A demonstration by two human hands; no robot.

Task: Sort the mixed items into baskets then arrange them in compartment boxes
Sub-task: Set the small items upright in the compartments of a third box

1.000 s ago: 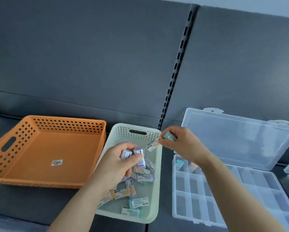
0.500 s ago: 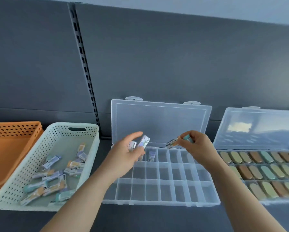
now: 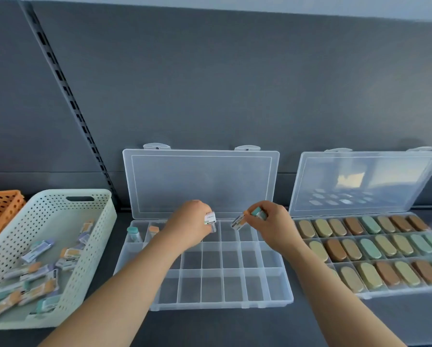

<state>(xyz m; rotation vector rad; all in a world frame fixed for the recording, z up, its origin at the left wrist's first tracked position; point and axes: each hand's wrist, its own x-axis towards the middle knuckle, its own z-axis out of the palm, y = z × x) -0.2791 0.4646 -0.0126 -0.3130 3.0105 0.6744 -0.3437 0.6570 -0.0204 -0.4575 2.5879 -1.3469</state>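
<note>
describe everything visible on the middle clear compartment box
The clear compartment box looks like see-through plastic, with three rows of small cells. It lies flat on the dark shelf, its lid standing open at the back. Two far-left cells hold a teal-capped tube and an orange-capped one; the rest visible look bare. The left hand and right hand hold small tubes over its far row.

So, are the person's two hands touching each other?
Apart. The head view shows compartment box dividers between the left hand and the right hand, each pinching labelled tubes.
</note>
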